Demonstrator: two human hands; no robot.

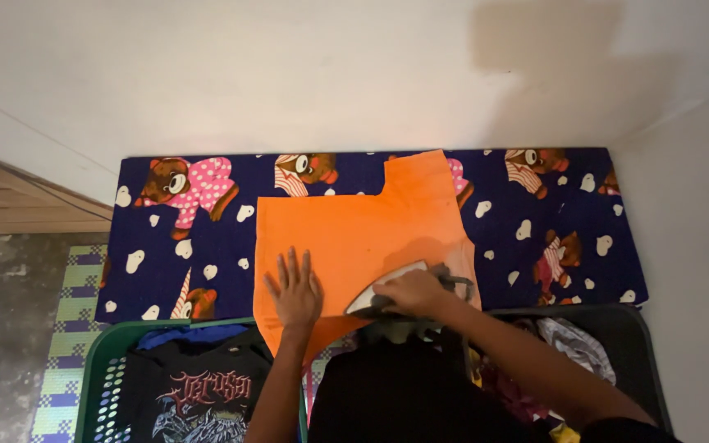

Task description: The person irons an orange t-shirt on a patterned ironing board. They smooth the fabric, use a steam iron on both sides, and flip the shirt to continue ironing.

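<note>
Right hand (410, 289) clasps iron (387, 294) handle; left hand (294, 289) flat, fingers spread, pressing smooth orange cloth (354, 230).

My view is dim and warm, brightest on the wall (354, 74) ahead, falling off toward the corners. A soft shadow patch sits upper right. Everything looks slightly soft, grainy; edges bend a little.
</note>
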